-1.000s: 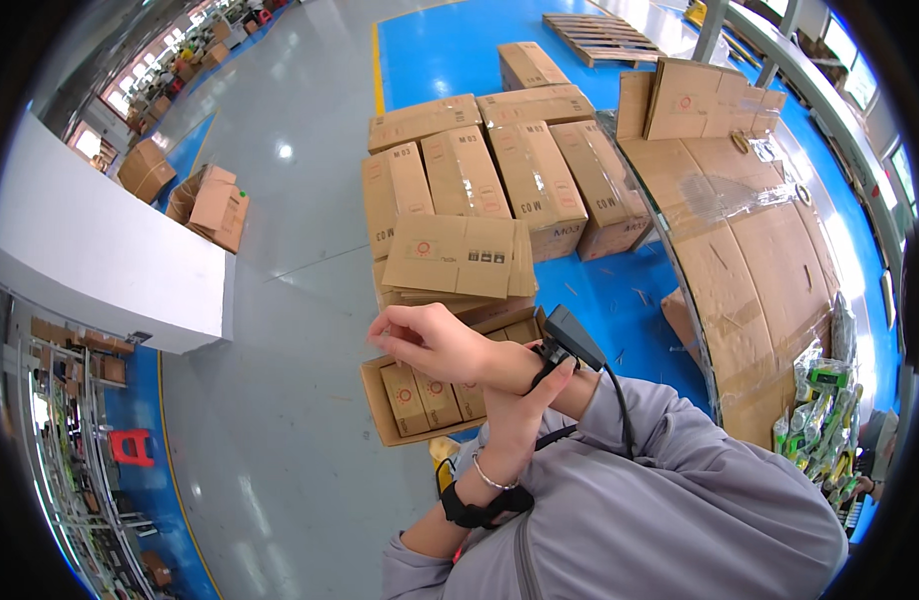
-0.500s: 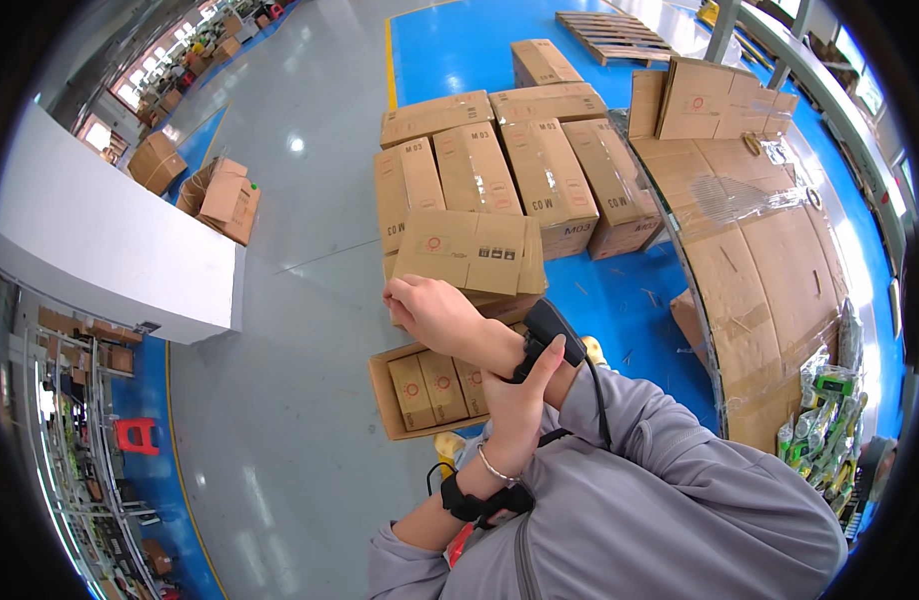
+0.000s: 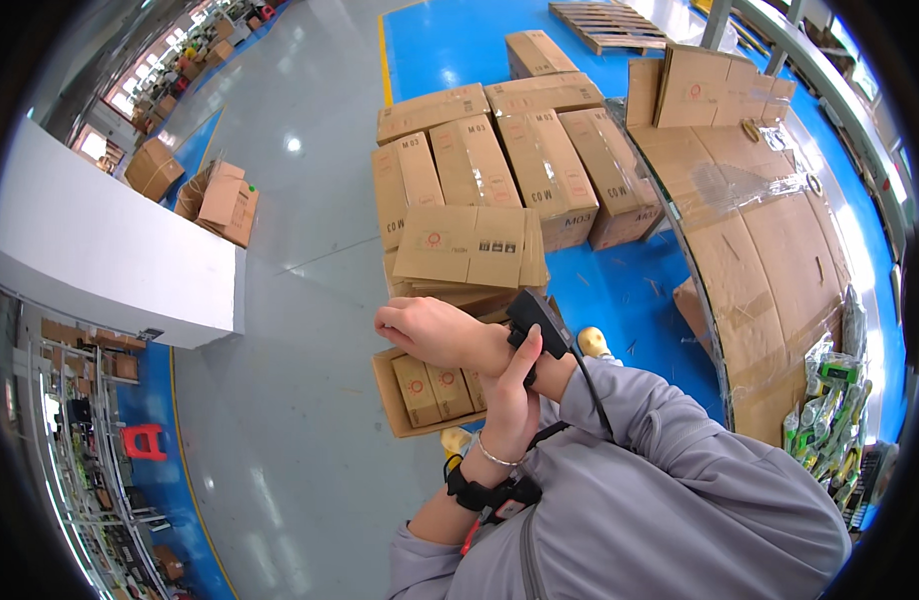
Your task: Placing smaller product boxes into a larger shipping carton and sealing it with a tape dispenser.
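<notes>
My left hand (image 3: 510, 400), with a silver bracelet and a black strap at its wrist, is closed round my right wrist. Its thumb presses on the black wrist strap (image 3: 520, 352), which carries a black box-shaped device (image 3: 542, 318) with a cable; the other fingers are hidden under the wrist. My right hand (image 3: 435, 332) is curled into a loose fist, with nothing seen in it. Below both hands stands an open carton (image 3: 392, 400) holding small brown boxes (image 3: 417, 390), partly covered by my arms. Just beyond lie stacked flat cardboard sheets (image 3: 465, 245).
Several taped cartons (image 3: 475, 165) stand close together ahead. A cardboard-covered table (image 3: 770, 270) is at the right, with plastic-wrapped green-and-black items (image 3: 830, 420) at its near end. A white pillar (image 3: 120, 235), a red stool (image 3: 144, 441) and a wooden pallet (image 3: 610, 25) stand farther off.
My right hand has dropped slightly toward the open carton. My left thumb has shifted onto the strap, while the grip on the right wrist continues. The view has shifted a little.
</notes>
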Action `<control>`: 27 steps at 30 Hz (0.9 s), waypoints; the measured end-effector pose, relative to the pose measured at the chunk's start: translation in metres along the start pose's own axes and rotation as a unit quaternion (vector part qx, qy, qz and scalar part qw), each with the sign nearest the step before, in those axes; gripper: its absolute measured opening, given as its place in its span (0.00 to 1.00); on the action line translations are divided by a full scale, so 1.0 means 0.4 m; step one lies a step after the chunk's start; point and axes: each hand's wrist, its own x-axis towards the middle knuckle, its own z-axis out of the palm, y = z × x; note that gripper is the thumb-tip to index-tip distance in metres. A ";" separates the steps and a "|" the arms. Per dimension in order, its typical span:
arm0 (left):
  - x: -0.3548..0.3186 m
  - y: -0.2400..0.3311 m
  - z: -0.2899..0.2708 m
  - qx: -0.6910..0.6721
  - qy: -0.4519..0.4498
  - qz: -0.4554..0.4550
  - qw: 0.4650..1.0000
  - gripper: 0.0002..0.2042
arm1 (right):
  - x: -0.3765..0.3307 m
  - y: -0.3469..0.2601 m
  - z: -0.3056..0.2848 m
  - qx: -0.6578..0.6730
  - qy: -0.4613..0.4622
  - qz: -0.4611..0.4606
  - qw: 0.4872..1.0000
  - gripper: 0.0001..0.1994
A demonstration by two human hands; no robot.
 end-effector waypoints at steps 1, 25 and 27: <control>0.001 0.001 0.005 -0.010 0.001 -0.013 1.000 0.12 | -0.001 0.001 -0.002 -0.015 -0.023 -0.001 1.000 0.06; 0.019 0.009 0.029 0.052 0.083 -0.089 0.991 0.17 | 0.036 0.060 -0.042 0.029 0.070 0.015 0.997 0.05; 0.022 0.005 0.022 0.065 0.068 -0.080 0.992 0.16 | 0.030 0.050 -0.028 0.062 0.056 0.019 0.996 0.05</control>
